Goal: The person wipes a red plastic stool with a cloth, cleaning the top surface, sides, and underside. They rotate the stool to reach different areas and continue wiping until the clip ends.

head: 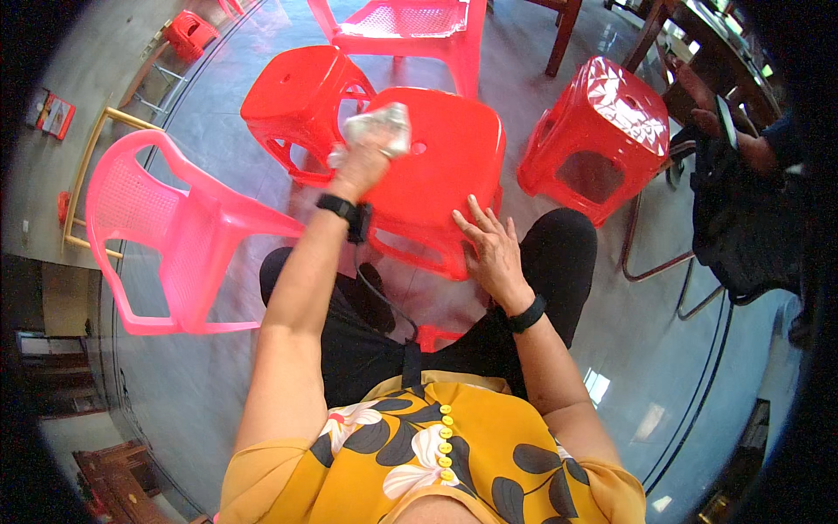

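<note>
A red plastic stool (452, 157) with a small hole in its seat stands before my knees. My left hand (360, 171), wearing a dark wristband, grips a crumpled whitish cloth (386, 128) at the seat's left side; both are somewhat blurred. Whether the cloth presses on the seat I cannot tell. With fingers spread, my right hand (494, 252) rests its fingertips at the seat's near right edge and holds nothing. Close behind the cloth, to the left, is a second red stool (294, 85).
A pink plastic chair (177, 229) stands left, another pink chair (406, 26) beyond the stools. Right of them is a shiny red stool (609, 131). At far right a person's hand (753, 147) holds a phone (727, 121) beside a metal-legged seat (661, 272).
</note>
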{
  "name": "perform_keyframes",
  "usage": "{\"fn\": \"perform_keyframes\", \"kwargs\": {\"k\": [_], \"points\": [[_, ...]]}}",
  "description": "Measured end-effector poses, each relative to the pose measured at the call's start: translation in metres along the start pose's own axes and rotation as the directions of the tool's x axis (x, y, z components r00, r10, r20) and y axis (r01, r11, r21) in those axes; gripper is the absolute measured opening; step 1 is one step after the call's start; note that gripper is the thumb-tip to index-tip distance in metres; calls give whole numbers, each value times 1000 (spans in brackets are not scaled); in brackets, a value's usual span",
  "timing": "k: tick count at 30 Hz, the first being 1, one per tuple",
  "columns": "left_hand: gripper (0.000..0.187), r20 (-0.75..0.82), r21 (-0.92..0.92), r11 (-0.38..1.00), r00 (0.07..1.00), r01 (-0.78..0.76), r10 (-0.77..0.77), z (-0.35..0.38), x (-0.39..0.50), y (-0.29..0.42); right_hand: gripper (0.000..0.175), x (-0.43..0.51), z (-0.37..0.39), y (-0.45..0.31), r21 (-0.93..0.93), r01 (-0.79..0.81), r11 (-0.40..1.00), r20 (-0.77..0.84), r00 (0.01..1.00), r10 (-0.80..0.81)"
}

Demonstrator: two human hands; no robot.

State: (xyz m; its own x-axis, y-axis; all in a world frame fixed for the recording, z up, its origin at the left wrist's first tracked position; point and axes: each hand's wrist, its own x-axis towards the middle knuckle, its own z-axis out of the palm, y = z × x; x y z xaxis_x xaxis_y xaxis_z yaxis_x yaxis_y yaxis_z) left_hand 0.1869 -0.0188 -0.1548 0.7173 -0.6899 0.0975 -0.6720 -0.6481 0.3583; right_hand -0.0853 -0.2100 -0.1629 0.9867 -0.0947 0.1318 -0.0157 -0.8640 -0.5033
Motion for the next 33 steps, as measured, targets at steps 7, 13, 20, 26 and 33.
{"fn": "perform_keyframes", "kwargs": {"k": [7,13,20,26,33], "points": [[61,-52,-190,931,951,-310,306,32,-118,109,53,-3,-2,4,-33,-8,999,-15,1000,8],[54,-146,-34,996,987,-77,71,-12,-98,8,50,-2,-4,4,14,18,1000,-16,1000,-18],[39,-179,-667,711,878,224,-445,22,-53,-71,51,34,-43,9,377,102,921,-335,942,33],[39,-244,-613,762,868,208,-433,18,-62,-62,73,106,-25,72,403,-188,896,-339,878,337],[44,-134,-643,692,841,328,-524,9,-61,-57,65,116,65,106,886,-463,-6,364,688,627]]}}
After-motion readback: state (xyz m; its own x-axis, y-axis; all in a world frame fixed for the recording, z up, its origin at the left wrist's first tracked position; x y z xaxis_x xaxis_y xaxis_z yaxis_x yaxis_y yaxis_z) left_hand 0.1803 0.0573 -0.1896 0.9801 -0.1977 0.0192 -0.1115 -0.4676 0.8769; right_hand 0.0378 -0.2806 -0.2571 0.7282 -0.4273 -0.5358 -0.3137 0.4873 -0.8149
